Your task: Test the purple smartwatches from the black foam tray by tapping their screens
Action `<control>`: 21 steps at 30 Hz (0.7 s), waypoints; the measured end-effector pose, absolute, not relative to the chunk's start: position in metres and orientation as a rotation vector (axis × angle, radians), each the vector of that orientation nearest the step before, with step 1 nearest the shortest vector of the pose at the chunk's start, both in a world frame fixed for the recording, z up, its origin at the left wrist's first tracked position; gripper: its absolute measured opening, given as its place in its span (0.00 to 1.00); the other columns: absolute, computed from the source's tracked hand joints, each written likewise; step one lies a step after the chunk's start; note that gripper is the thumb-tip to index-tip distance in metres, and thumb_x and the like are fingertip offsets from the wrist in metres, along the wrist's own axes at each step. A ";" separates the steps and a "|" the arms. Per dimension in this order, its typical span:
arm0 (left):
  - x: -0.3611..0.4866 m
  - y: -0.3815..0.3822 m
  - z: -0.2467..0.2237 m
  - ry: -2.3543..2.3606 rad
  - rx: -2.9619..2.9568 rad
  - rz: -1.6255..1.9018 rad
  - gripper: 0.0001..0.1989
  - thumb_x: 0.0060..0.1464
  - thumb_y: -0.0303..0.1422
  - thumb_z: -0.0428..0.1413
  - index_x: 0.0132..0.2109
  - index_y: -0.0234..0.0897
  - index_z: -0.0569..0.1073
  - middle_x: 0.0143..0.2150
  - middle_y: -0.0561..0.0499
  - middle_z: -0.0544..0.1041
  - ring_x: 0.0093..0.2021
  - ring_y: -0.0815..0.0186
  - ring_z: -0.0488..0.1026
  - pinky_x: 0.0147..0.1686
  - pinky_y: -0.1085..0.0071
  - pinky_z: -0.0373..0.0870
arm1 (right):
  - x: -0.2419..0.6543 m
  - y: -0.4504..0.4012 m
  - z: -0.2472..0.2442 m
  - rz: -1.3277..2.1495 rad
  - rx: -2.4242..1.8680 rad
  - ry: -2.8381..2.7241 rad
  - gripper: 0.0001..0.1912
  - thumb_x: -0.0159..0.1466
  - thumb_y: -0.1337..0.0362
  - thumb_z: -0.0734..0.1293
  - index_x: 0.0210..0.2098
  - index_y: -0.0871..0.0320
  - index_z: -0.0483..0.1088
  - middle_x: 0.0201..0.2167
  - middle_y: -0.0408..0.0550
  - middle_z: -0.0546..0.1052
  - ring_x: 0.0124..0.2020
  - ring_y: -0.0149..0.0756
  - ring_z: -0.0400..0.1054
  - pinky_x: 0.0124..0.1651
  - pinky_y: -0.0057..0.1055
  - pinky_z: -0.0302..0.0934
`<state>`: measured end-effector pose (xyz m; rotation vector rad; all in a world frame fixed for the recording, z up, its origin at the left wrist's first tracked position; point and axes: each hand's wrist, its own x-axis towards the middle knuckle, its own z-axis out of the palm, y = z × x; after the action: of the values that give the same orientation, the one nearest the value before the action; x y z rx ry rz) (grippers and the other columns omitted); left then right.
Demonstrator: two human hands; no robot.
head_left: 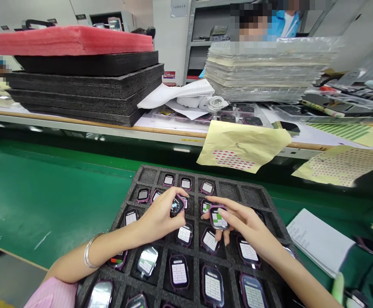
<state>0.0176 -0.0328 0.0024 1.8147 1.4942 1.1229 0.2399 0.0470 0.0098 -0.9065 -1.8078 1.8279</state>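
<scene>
Bench: green-topped workbench (45, 201)
Tray: black foam tray (148, 175) lying on the bench, its pockets holding purple-rimmed smartwatches (179, 271)
Left hand (157, 218): fingers and thumb pinching a tilted smartwatch (176, 206) above the tray
Right hand (246, 224): fingertips pinching a labelled smartwatch (218, 218) over the tray, near the left hand

Worn on the left: a pink sleeve (50, 294) — and a silver bangle (90, 251).

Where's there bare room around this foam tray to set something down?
Widest bare stretch: the green mat left of the black foam tray, below the bench edge. A narrower strip lies between tray and white papers. Crowded: the tray itself, around the left hand holding a device and the right hand holding another device.
</scene>
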 end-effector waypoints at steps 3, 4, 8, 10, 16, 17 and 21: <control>0.017 -0.033 0.003 1.501 1.801 1.135 0.16 0.51 0.25 0.52 0.49 0.38 0.64 0.44 0.48 0.73 0.44 0.63 0.71 0.46 0.68 0.66 | 0.240 0.050 0.008 1.842 -0.907 -1.816 0.26 0.64 0.51 0.65 0.57 0.58 0.63 0.42 0.55 0.78 0.23 0.37 0.75 0.21 0.29 0.68; 0.017 -0.033 0.002 1.504 1.798 1.132 0.16 0.51 0.25 0.52 0.48 0.38 0.64 0.44 0.48 0.73 0.44 0.63 0.71 0.45 0.68 0.66 | 0.241 0.050 0.007 1.849 -0.903 -1.819 0.27 0.63 0.51 0.66 0.57 0.58 0.63 0.42 0.55 0.78 0.23 0.37 0.75 0.21 0.29 0.68; 0.017 -0.033 0.002 1.493 1.788 1.145 0.16 0.51 0.25 0.53 0.48 0.38 0.64 0.43 0.49 0.73 0.44 0.63 0.71 0.45 0.68 0.66 | 0.241 0.051 0.006 1.841 -0.911 -1.818 0.26 0.63 0.51 0.66 0.57 0.57 0.64 0.42 0.55 0.78 0.24 0.38 0.75 0.21 0.29 0.68; 0.017 -0.033 0.003 1.477 1.772 1.169 0.18 0.51 0.26 0.53 0.50 0.39 0.64 0.45 0.48 0.73 0.45 0.62 0.70 0.46 0.68 0.66 | 0.241 0.052 0.005 1.835 -0.913 -1.822 0.26 0.63 0.51 0.66 0.57 0.57 0.64 0.41 0.55 0.78 0.23 0.38 0.75 0.21 0.29 0.69; 0.018 -0.036 0.007 1.491 1.749 1.209 0.14 0.49 0.24 0.52 0.45 0.39 0.65 0.41 0.51 0.73 0.40 0.65 0.70 0.43 0.70 0.65 | 0.242 0.054 0.000 1.824 -0.904 -1.845 0.29 0.62 0.48 0.66 0.58 0.58 0.64 0.42 0.57 0.78 0.23 0.39 0.75 0.20 0.30 0.69; 0.019 -0.037 0.007 1.489 1.745 1.229 0.15 0.50 0.24 0.53 0.46 0.39 0.65 0.40 0.51 0.73 0.39 0.65 0.70 0.42 0.71 0.65 | 0.242 0.054 0.000 1.824 -0.903 -1.847 0.29 0.62 0.48 0.66 0.58 0.58 0.64 0.42 0.57 0.78 0.23 0.39 0.75 0.20 0.30 0.69; 0.020 -0.042 0.010 1.477 1.729 1.287 0.17 0.50 0.24 0.53 0.49 0.39 0.64 0.39 0.51 0.72 0.37 0.67 0.70 0.39 0.72 0.66 | 0.241 0.054 0.002 1.837 -0.894 -1.846 0.29 0.63 0.50 0.65 0.58 0.59 0.63 0.42 0.57 0.78 0.23 0.38 0.75 0.21 0.30 0.69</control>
<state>0.0197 -0.0418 0.0100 1.7286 1.4767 1.2867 0.2410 0.0539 0.0018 -0.8939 -1.8461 1.8369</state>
